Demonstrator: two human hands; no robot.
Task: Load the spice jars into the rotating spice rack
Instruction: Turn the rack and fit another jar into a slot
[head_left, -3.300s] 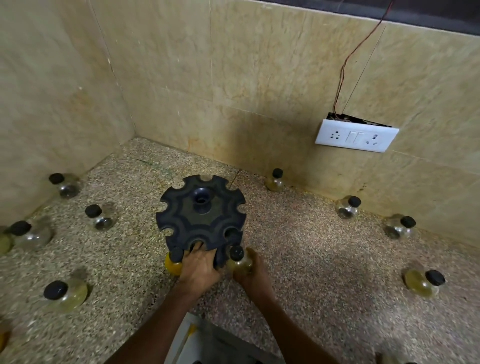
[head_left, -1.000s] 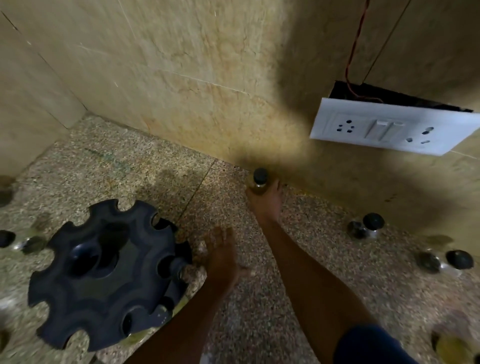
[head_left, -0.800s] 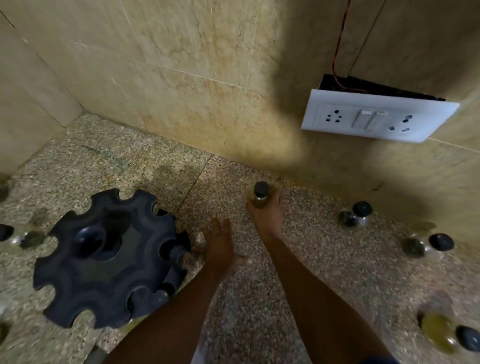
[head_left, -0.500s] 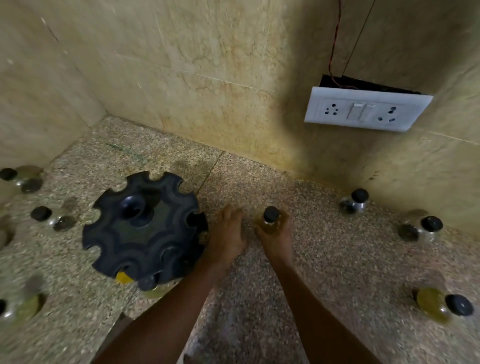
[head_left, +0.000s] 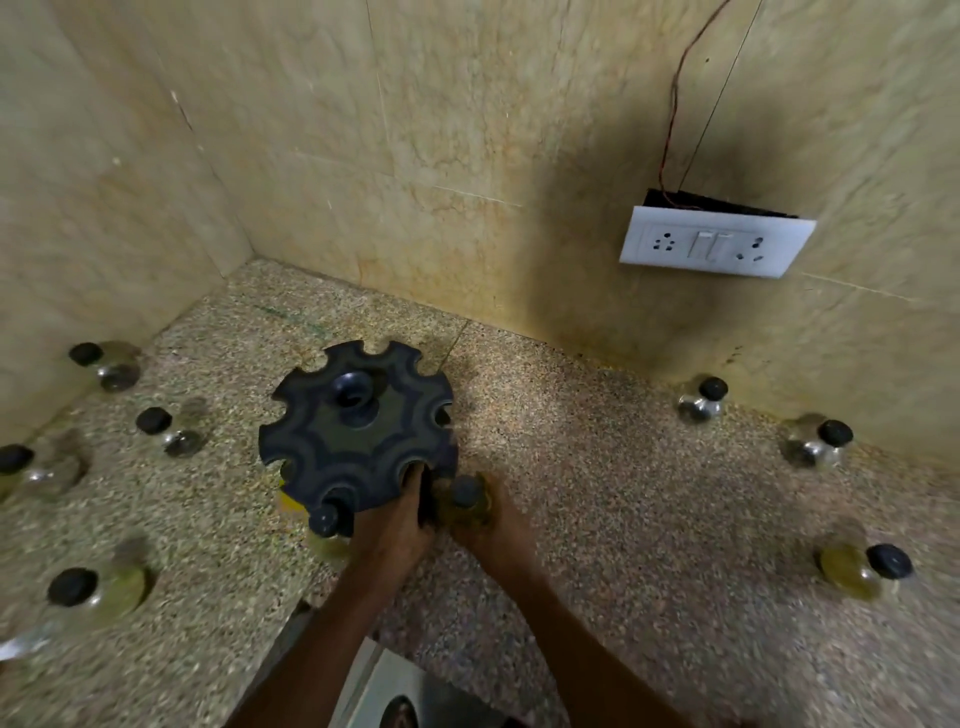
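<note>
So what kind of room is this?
Probably a kitchen counter corner in a home. The speckled stone counter meets tiled walls, a switch and socket plate hangs on the wall, and a black spice rack stands among scattered spice jars.

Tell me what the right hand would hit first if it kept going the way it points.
Probably the black notched spice rack: the right hand, gripping a black-capped glass jar, points at its near edge. Depth is unclear.

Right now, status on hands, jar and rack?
Left hand grips rack edge. Right hand holds jar beside an open slot. Nothing blocking.
</note>
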